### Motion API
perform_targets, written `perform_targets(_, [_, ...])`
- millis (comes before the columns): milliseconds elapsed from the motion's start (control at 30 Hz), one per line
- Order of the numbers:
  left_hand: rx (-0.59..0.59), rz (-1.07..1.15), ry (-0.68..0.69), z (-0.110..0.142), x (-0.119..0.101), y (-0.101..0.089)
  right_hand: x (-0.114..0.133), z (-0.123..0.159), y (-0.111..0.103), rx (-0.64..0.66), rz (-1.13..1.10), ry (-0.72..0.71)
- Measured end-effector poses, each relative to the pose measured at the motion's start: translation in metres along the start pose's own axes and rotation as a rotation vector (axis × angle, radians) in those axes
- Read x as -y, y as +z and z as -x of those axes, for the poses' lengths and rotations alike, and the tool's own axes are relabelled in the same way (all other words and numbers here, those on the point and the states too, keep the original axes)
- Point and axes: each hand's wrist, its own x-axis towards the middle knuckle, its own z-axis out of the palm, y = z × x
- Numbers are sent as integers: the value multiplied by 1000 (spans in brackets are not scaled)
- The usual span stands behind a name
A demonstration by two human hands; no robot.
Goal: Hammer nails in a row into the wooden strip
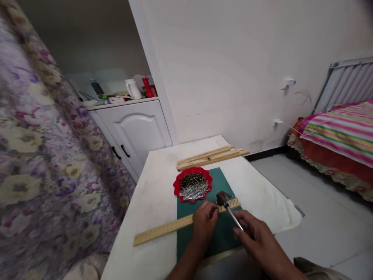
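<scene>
My right hand [256, 235] is wrapped round the handle of a claw hammer [233, 214], whose dark head hangs over the right part of a wooden strip [166, 228]. Rows of small dots mark the strip, and several nails [233, 202] stand up from its right end. My left hand [204, 219] is closed in a pinch above the strip, just left of the hammer head. What its fingertips hold is too small to make out. Beneath the strip lies a dark green mat [186, 245]. A red scalloped bowl [176, 187] full of loose nails sits behind my left hand.
More wooden strips [212, 158] lie at the back of the white-covered table [140, 210]. A floral curtain [58, 175] hangs at left, beside a white cabinet [140, 132]. On the right stands a bed [344, 124] with a striped cover; a wall is behind the table.
</scene>
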Motion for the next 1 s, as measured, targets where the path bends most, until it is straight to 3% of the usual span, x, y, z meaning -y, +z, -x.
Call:
perform_targets(200, [-3, -10, -16, -1, 1, 0, 1, 0, 5, 13, 74, -2])
perform_targets(800, [-8, -8, -11, 2, 0, 1, 0, -2, 7, 39, 23, 7])
perform_targets(1000, [-14, 41, 34, -2, 5, -23, 0, -9, 6, 10, -60, 3])
